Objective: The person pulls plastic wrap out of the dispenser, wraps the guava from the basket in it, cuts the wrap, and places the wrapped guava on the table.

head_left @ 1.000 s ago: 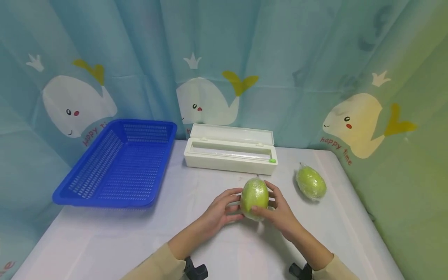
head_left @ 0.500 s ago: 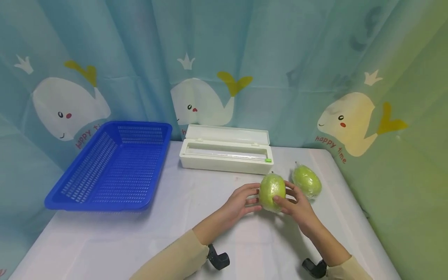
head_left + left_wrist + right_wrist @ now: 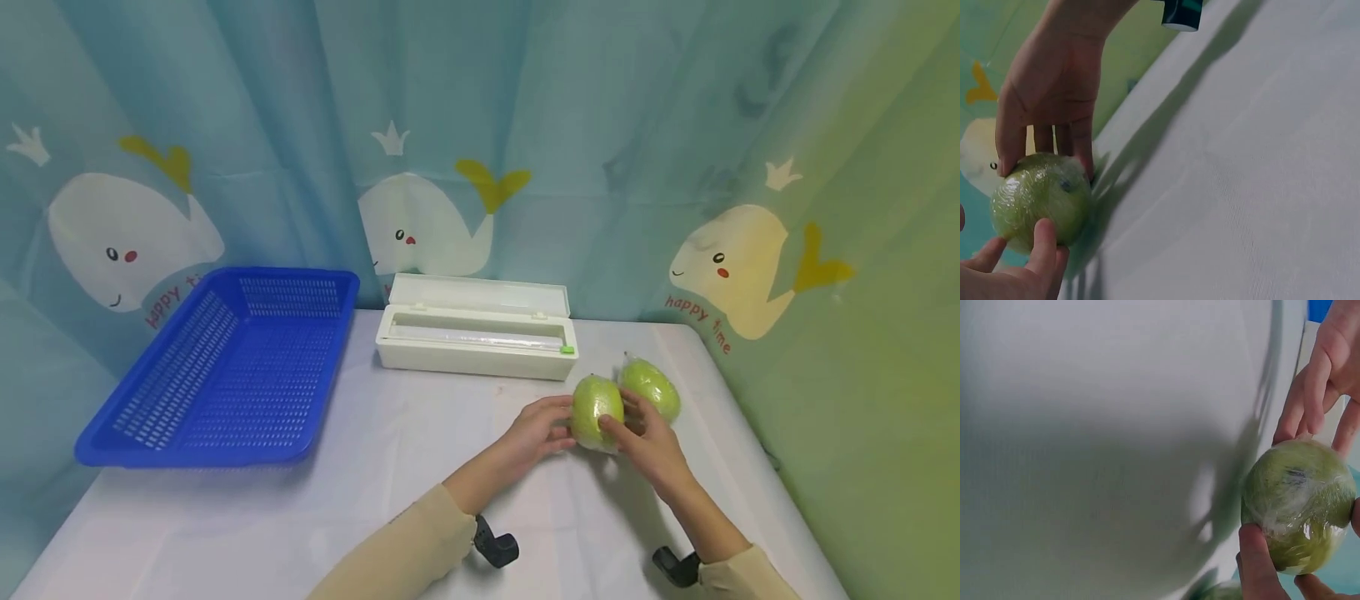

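Note:
A green pear (image 3: 597,412) wrapped in cling film is held just above the table, right of the middle in the head view. My right hand (image 3: 654,442) grips its right side, thumb in front and fingers behind. From the left, my left hand (image 3: 534,433) touches it with fairly straight fingers. The left wrist view shows the wrapped pear (image 3: 1041,200) between both hands, its dark blossom end visible. Wrinkled film on the pear (image 3: 1300,503) shows in the right wrist view. A second wrapped pear (image 3: 651,388) lies just behind the right hand, partly covered by it.
At the back of the table stands a white cling film box (image 3: 476,350), lid up, with a roll (image 3: 480,337) and green slider (image 3: 567,350). A blue plastic basket (image 3: 217,450) sits at the left. A whale-print curtain (image 3: 570,100) encloses the back and sides.
Both hands have carried the held pear to the right, close to the second pear. The head view has also shifted slightly to the right.

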Motion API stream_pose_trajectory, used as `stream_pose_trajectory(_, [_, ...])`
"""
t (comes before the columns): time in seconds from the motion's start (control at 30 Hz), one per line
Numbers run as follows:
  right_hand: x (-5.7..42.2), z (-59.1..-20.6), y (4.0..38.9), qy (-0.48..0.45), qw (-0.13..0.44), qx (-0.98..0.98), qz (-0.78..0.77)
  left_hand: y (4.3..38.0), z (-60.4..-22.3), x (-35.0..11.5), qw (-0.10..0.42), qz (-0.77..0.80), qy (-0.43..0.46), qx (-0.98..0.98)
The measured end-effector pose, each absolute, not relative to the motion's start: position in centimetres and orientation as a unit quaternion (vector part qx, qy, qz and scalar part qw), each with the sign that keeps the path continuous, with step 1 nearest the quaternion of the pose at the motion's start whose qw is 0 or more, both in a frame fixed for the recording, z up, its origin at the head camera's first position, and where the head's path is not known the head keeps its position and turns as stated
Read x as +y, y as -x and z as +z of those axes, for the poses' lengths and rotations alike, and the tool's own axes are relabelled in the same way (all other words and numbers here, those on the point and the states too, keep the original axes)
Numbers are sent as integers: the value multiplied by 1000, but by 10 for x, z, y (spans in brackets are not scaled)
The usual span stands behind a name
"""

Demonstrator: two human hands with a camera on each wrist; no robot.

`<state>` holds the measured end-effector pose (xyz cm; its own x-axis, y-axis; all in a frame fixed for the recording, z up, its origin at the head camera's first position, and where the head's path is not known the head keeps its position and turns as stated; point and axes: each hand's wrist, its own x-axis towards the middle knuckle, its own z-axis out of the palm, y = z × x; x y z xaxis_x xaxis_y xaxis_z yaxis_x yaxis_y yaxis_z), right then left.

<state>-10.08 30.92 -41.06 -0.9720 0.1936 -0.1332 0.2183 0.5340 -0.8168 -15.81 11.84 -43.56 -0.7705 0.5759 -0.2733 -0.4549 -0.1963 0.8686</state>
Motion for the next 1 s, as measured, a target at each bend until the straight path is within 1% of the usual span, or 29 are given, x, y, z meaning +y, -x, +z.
stream_pose_trajectory(0.13, [317,-412,98,-119,14,892,-436,156,-440,127,342,764,-62,543])
stream_pose_trajectory(0.4, [328,-413,95,-100,-10,910,-401,153,-442,134,347,752,-68,556])
stream_pose_trajectory(0.5, [329,-413,95,-81,-34,917,-389,152,-441,134,348,748,-67,561])
stream_pose_trajectory(0.67, [327,-415,96,-47,-94,926,-362,151,-440,135,350,747,-66,562])
stream_pose_trajectory(0.77, [325,-415,93,-45,-122,932,-339,149,-440,134,352,743,-65,565])
stream_pose_trajectory(0.87, [325,-414,89,-50,-141,938,-312,147,-440,131,350,737,-71,574])
stream_pose_trajectory(1.0, [329,-410,88,-53,-145,940,-304,142,-438,115,339,732,-84,586])
